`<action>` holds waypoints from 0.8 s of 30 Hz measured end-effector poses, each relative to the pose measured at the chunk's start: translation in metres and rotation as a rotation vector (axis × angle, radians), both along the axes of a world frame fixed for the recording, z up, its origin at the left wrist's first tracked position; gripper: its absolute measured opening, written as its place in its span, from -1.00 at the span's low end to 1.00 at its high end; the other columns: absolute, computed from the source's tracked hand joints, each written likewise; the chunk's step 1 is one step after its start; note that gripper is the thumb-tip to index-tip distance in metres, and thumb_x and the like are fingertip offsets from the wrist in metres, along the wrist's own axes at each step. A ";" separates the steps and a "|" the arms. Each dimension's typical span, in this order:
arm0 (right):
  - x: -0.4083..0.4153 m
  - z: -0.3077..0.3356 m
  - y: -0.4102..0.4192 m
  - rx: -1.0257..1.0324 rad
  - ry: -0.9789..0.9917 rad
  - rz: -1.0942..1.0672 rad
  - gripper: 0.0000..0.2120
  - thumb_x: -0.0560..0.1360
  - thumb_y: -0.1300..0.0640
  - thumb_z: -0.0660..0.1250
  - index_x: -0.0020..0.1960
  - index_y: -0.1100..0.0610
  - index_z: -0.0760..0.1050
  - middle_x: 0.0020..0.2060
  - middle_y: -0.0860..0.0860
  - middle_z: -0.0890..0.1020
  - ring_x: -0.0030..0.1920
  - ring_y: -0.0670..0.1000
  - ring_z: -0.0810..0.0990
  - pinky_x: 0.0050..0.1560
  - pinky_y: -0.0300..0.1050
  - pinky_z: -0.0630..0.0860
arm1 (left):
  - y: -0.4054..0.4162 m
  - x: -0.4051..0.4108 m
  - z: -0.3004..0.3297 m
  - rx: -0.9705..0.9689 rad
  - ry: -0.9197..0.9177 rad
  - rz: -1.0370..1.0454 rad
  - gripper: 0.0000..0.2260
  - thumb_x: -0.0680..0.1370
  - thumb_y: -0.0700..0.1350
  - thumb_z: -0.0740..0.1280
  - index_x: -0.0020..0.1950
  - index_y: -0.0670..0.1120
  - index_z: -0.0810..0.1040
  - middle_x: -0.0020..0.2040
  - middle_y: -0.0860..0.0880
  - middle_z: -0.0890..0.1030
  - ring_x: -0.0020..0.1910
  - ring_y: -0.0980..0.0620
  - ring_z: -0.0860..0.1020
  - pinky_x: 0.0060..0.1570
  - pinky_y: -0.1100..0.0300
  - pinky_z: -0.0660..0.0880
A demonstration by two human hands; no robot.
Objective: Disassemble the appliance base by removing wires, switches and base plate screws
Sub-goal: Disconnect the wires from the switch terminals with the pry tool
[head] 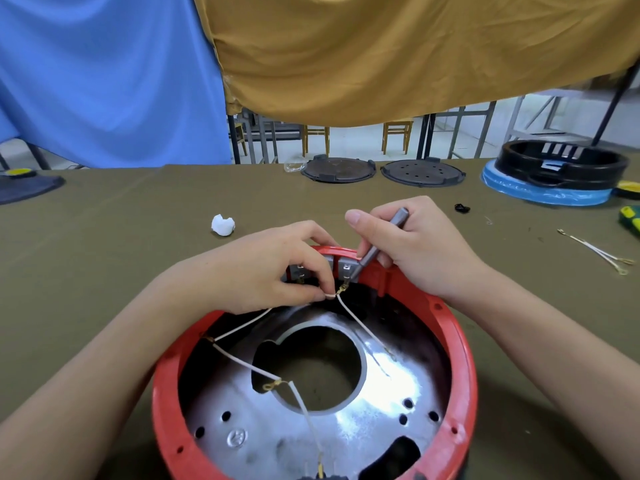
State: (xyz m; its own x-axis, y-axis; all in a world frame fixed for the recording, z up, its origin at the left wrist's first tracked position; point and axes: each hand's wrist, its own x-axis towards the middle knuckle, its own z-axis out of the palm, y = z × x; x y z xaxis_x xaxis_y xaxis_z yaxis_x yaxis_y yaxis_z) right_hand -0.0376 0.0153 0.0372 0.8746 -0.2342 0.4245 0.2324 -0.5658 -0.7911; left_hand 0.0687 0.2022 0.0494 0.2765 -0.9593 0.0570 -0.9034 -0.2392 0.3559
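The red round appliance base [460,358] lay open-side up at the table's near edge, its silvery base plate [363,438] holed at the centre, white wires [360,323] trailing across it from grey switches [346,268] at its far rim.

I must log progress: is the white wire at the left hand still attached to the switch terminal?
Cannot tell. Left hand pinches the white wire; its connector meets the screwdriver tip.

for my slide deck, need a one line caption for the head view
Left hand pinches a white wire while right hand works a screwdriver at the red appliance base.
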 end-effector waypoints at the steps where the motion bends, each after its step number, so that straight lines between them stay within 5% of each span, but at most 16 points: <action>1: 0.000 0.000 0.000 0.027 0.018 0.000 -0.53 0.61 -0.01 0.32 -0.41 0.16 0.59 -0.59 0.05 0.45 -0.55 -0.14 0.35 -0.46 -0.35 0.29 | 0.000 0.000 0.000 0.000 0.001 0.001 -0.91 0.54 -0.03 0.42 -0.04 0.18 0.68 0.28 0.21 0.40 0.22 0.23 0.45 0.26 0.23 0.36; 12: -0.004 0.000 0.000 -0.221 -0.086 -0.032 -0.52 0.61 -0.05 0.33 -0.43 0.16 0.52 -0.57 0.04 0.50 -0.48 0.01 0.46 -0.37 -0.12 0.36 | 0.000 0.000 0.000 -0.003 0.001 -0.004 -0.89 0.54 -0.02 0.43 -0.02 0.21 0.67 0.30 0.18 0.39 0.27 0.21 0.43 0.30 0.15 0.35; 20: -0.002 -0.002 -0.001 -0.147 -0.068 0.044 -0.56 0.60 -0.03 0.35 -0.42 0.08 0.58 -0.59 0.03 0.51 -0.52 -0.09 0.46 -0.39 -0.25 0.36 | 0.001 -0.001 0.000 -0.063 0.003 0.013 -0.89 0.51 -0.08 0.46 -0.04 0.13 0.67 0.27 0.16 0.45 0.26 0.20 0.47 0.29 0.17 0.38; 24: -0.003 -0.001 -0.001 -0.044 -0.081 0.046 -0.56 0.60 -0.01 0.35 -0.41 0.15 0.59 -0.61 0.05 0.48 -0.55 -0.10 0.40 -0.44 -0.30 0.30 | 0.004 0.001 0.004 -0.183 0.011 0.050 -0.77 0.46 -0.06 0.49 -0.07 0.16 0.46 0.19 0.15 0.47 0.21 0.21 0.50 0.18 0.28 0.43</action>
State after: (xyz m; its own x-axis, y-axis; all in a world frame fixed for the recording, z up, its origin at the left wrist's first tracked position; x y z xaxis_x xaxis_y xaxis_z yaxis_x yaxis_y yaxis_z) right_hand -0.0410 0.0142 0.0367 0.8467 -0.1739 0.5029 0.3210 -0.5867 -0.7434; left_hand 0.0696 0.2066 0.0533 0.3254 -0.9181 0.2264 -0.8879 -0.2143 0.4071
